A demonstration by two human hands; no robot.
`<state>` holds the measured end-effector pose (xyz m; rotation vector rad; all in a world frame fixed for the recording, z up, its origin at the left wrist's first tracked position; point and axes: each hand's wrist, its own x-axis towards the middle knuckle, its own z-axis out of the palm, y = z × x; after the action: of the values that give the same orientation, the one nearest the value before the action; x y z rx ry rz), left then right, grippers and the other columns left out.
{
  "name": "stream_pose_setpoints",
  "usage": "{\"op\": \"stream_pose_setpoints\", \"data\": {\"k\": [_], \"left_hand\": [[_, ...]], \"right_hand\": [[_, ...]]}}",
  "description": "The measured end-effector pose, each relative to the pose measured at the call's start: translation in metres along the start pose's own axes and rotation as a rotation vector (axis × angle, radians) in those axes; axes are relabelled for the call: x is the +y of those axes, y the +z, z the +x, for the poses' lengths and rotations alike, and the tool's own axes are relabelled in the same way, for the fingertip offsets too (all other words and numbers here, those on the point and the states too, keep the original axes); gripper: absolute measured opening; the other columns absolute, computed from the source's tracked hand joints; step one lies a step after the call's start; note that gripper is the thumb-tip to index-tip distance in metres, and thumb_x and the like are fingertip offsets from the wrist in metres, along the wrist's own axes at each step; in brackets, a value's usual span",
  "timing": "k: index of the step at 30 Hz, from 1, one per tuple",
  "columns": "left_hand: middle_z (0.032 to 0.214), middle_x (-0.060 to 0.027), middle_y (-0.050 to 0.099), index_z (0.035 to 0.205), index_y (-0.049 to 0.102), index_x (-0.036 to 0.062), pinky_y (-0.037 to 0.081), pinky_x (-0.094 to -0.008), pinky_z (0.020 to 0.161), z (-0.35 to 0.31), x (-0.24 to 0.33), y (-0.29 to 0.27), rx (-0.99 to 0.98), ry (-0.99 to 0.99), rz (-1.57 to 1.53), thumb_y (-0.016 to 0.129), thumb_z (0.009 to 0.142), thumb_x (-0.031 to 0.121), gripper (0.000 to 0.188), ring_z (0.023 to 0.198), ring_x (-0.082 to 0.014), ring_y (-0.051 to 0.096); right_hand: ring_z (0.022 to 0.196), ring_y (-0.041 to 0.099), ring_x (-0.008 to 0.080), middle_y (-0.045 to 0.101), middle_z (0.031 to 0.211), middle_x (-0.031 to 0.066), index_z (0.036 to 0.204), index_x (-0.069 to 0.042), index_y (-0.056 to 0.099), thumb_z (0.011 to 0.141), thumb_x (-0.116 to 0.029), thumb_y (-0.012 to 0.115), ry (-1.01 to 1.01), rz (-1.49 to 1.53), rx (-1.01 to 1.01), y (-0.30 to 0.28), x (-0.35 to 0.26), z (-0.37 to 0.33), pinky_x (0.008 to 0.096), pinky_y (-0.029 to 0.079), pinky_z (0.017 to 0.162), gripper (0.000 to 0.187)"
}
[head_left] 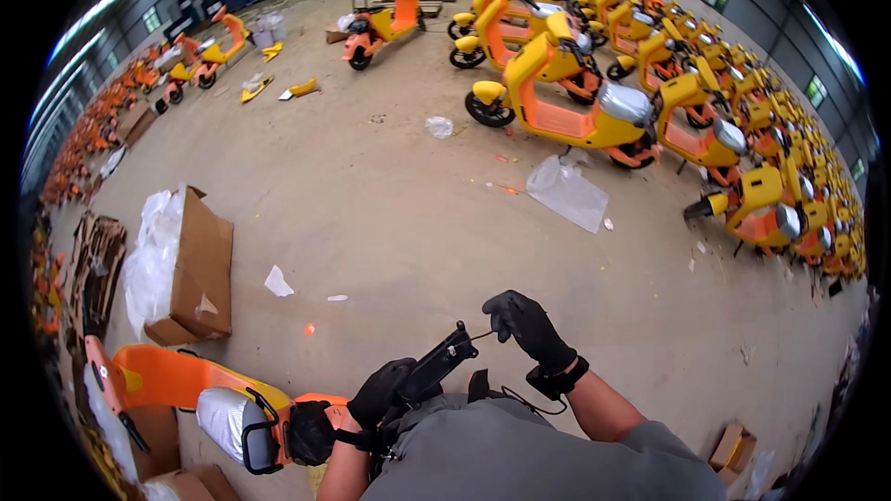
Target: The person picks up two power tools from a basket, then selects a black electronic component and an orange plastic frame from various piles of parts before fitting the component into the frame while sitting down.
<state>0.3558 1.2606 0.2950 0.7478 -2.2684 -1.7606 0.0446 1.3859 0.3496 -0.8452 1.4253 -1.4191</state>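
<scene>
In front of my body, my left hand [380, 393], in a black glove, is closed around the lower end of a long black plastic part [434, 364]. The part tilts up to the right and has a small bright spot near its upper end. A thin dark strand [481, 336], wire or rod, runs from that end to my right hand [527, 328], also black-gloved. Its fingers are pinched on the strand. A thin black cable [534, 403] loops below my right wrist. Close by my left arm stands a yellow and orange scooter [223, 377] with a silver-wrapped seat.
A cardboard box [206, 260] with clear plastic wrap stands at left. Rows of yellow scooters [566, 121] fill the right side; another scooter [399, 14] stands at the back. Plastic sheeting [568, 193] and paper scraps lie on the floor. A small carton [733, 451] sits lower right.
</scene>
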Motion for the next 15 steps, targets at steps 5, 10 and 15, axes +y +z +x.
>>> {"op": "stream_pose_setpoints", "data": {"k": [5, 10, 15], "left_hand": [[0.124, -0.0107, 0.066, 0.131, 0.060, -0.0021, 0.047, -0.0326, 0.099, 0.069, -0.015, -0.034, 0.080, -0.337, -0.504, 0.048, 0.105, 0.029, 0.042, 0.111, -0.0178, 0.061], [0.123, -0.0112, 0.066, 0.129, 0.062, -0.0009, 0.047, -0.0314, 0.097, 0.160, -0.047, -0.110, 0.061, -0.303, -0.461, 0.051, 0.104, 0.030, 0.042, 0.111, -0.0172, 0.061], [0.118, -0.0081, 0.068, 0.129, 0.064, 0.0009, 0.048, -0.0309, 0.094, 0.243, -0.059, -0.218, 0.113, -0.372, -0.290, 0.053, 0.102, 0.032, 0.042, 0.106, -0.0154, 0.061]], "right_hand": [[0.062, 0.055, 0.0083, 0.061, 0.077, 0.0032, 0.106, -0.001, 0.065, 0.109, -0.028, 0.045, 0.071, -0.016, -0.057, 0.016, 0.000, 0.108, 0.0245, 0.047, 0.059, 0.034], [0.059, 0.055, 0.0068, 0.066, 0.082, 0.0061, 0.118, 0.000, 0.062, 0.108, -0.024, 0.048, 0.063, -0.007, -0.076, 0.034, -0.014, 0.225, 0.0216, 0.047, 0.054, 0.030], [0.063, 0.058, 0.0085, 0.066, 0.084, 0.0061, 0.116, 0.000, 0.063, 0.107, -0.023, 0.051, 0.088, -0.100, -0.115, 0.062, -0.043, 0.350, 0.0235, 0.050, 0.060, 0.028]]}}
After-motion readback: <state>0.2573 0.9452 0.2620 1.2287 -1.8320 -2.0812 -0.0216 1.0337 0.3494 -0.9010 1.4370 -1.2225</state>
